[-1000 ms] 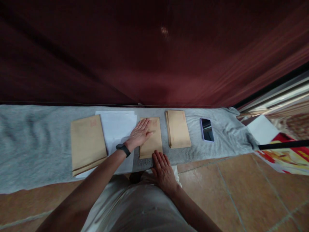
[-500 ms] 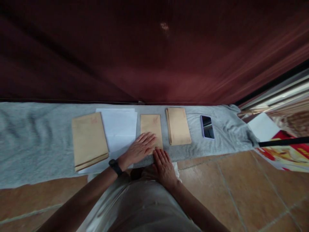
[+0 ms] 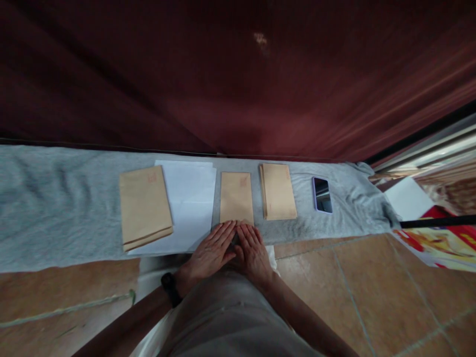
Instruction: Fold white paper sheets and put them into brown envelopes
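Fingertips of left hand [image 3: 210,252] (black wristband [image 3: 169,290]) & right hand [image 3: 253,250] rest on near edge of the small tan paper envelope [image 3: 236,196], fingers stretched flat & loose, gripping nothing, hands touching side by side. That envelope lies flat approx. mid-way along the grey cloth [image 3: 55,198]. To its left are white paper sheets [image 3: 193,198], partly under a bigger tan envelope stack [image 3: 146,207]; to its right are a second tan envelope stack [image 3: 278,191], then a dark-screened phone w/ lilac case [image 3: 322,195]. Contents of the envelopes can't be made out.
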The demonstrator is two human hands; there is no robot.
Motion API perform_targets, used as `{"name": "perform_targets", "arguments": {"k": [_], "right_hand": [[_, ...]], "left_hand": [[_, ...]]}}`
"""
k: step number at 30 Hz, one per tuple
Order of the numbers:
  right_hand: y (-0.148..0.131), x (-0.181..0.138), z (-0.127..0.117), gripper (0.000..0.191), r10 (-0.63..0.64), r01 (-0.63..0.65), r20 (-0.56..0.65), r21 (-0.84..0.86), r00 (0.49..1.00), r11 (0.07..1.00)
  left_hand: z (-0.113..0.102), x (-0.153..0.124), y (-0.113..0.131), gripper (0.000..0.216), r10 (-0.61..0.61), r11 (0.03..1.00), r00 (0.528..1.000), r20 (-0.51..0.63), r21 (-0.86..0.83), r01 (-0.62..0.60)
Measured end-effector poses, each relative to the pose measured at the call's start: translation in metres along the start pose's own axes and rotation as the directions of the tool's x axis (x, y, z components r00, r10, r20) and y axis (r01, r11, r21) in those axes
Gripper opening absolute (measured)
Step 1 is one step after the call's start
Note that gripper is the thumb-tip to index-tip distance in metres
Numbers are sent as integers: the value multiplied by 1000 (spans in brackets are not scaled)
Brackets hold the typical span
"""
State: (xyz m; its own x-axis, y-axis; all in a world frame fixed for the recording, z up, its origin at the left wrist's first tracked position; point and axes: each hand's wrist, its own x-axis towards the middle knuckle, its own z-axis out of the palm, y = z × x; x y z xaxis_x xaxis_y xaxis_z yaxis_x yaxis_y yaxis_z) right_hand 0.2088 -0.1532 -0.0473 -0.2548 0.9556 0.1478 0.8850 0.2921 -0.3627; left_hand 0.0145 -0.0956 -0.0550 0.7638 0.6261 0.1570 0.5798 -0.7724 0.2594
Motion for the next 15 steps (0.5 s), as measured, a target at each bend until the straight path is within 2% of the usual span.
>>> {"name": "perform_targets", "arguments": {"k": [3,9,15], "right_hand": [[-1,2,1,60,-23,23,5,7,1000,1000],[10,-9,4,61,7,-8,-12,-64,1000,998],[11,-12,4,65,25,-28,-29,-104,999,994]], "left_hand": [[1,-1,0,74,-8,1000,1000,1,25,8],[1,-12,0,75,-36,995,999,-18,95,37],[8,-18,3,71,-91,988,990,-108,111,103]]}}
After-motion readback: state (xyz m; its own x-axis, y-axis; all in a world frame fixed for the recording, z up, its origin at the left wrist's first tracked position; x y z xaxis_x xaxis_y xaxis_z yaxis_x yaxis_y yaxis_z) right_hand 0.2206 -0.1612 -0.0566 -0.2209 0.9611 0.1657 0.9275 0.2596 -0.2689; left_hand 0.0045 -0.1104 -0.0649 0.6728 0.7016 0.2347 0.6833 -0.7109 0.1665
